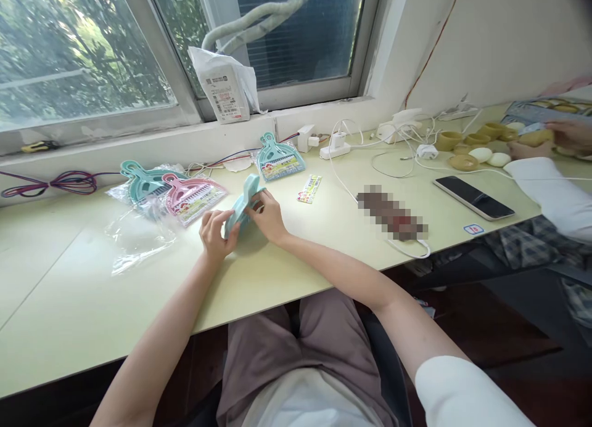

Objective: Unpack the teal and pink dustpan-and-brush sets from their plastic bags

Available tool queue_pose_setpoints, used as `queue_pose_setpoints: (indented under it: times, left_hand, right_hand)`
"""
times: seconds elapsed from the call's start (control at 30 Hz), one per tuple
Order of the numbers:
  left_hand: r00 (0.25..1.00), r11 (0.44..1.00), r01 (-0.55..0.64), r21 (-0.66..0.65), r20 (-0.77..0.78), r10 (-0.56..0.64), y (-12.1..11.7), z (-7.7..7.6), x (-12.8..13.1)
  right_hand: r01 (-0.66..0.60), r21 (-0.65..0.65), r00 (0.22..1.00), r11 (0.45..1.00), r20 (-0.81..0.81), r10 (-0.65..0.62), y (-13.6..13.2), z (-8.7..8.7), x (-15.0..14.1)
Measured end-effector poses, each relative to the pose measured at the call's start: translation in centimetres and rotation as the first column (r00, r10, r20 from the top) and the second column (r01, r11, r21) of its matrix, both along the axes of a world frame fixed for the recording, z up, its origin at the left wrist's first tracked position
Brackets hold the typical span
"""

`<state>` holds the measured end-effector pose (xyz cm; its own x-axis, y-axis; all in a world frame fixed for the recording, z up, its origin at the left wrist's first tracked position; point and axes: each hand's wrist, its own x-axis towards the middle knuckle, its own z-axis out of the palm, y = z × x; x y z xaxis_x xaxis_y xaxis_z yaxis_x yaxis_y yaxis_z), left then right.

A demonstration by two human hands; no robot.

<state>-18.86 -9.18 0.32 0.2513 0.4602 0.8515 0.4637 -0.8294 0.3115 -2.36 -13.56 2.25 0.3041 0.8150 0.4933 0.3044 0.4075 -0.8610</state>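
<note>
Both my hands hold a light-blue mini dustpan [242, 203], tilted on edge above the table; a brush may be nested in it, but the fingers hide this. My left hand [217, 233] grips its near left edge with fingers and thumb. Against its right side, my right hand [268, 214] is closed near the handle. To the left lie a pink dustpan set [192, 196] and a teal dustpan set [145, 183], both in clear wrapping. Behind is another teal bagged set [279, 158]. A small printed card [309, 189] lies to the right, and a crumpled clear bag [139, 236] to the left.
A phone [472, 197], a pixelated item [392, 214] with a white cable, and a power strip [335, 148] occupy the right side. Another person's hands [531, 146] are at the far right, beside yellow cups [449, 140]. A paper packet [224, 91] stands on the sill.
</note>
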Motion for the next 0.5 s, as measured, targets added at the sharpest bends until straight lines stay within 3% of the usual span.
queue_pose_setpoints:
  times: [0.1, 0.3, 0.4, 0.5]
  left_hand:
    - [0.998, 1.0, 0.014, 0.013, 0.066, -0.014, 0.1, 0.2, 0.1]
    - [0.99, 0.996, -0.046, -0.07, 0.129, 0.055, 0.2, 0.5, 0.3]
    - [0.99, 0.997, -0.053, -0.059, 0.129, 0.061, 0.0, 0.5, 0.6]
    - [0.98, 0.986, -0.108, -0.131, 0.152, 0.127, 0.3, 0.9, 0.6]
  right_hand:
    - [0.013, -0.001, 0.998, 1.0, 0.062, -0.013, 0.6, 0.4, 0.7]
    - [-0.083, 0.018, 0.996, 0.996, 0.013, 0.083, 1.1, 1.0, 1.1]
    - [-0.063, 0.015, 0.998, 0.998, 0.007, 0.063, 0.9, 1.2, 1.1]
    - [-0.048, 0.01, 0.998, 0.999, 0.03, 0.048, 0.3, 1.4, 1.1]
